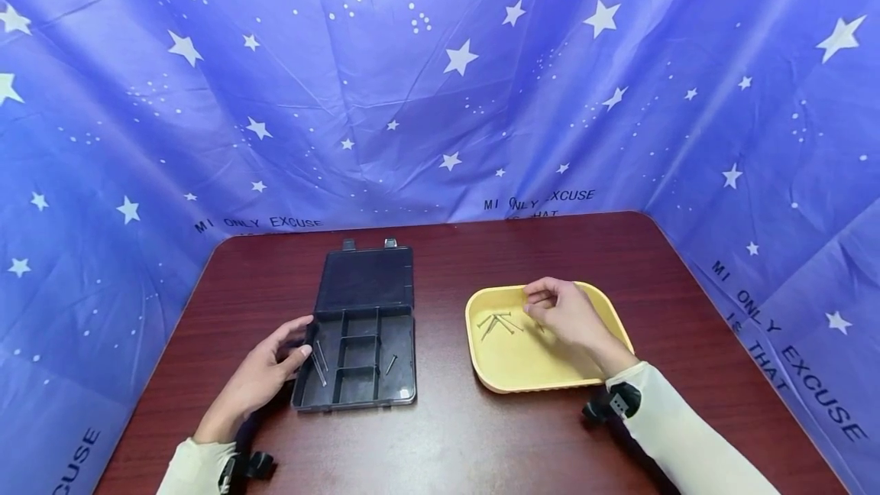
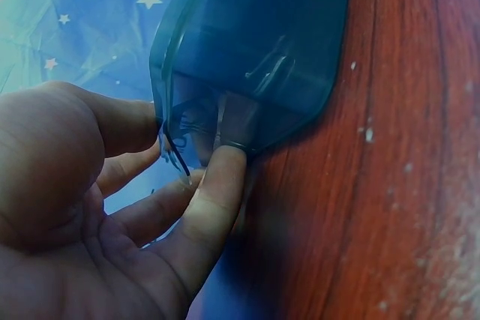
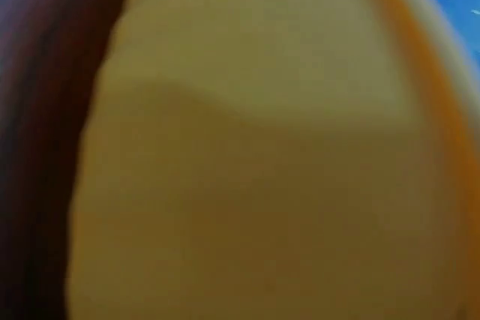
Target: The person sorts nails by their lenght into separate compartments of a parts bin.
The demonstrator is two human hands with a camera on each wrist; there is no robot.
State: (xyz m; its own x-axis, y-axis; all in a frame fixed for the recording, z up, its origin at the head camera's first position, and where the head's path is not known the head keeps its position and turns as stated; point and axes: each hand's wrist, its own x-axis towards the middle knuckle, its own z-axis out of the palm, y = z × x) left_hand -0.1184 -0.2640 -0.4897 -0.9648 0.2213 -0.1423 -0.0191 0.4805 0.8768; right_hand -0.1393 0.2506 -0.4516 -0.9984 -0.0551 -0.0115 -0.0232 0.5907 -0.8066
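Note:
A black compartment box [image 1: 357, 357] lies on the table with its lid [image 1: 364, 279] folded back. My left hand [image 1: 264, 373] grips the box's left side; the left wrist view shows thumb and fingers [image 2: 214, 196] around its clear-walled edge. Thin metal pieces with small heads, like nails or screws, lie in its left compartment, and one [image 1: 391, 364] lies in the right compartment. Over the yellow tray [image 1: 505, 373], my right hand [image 1: 571, 315] hovers with fingers loosely bent and thumb apart. Several similar metal pieces [image 1: 500, 321] lie in the tray, left of my fingertips.
The dark red wooden table [image 1: 440, 441] has rounded far corners. A blue curtain [image 1: 412, 98] with white stars hangs behind it and along both sides. Two latches [image 1: 390, 244] stick out from the lid's far edge. Tray wall fills most of the right wrist view.

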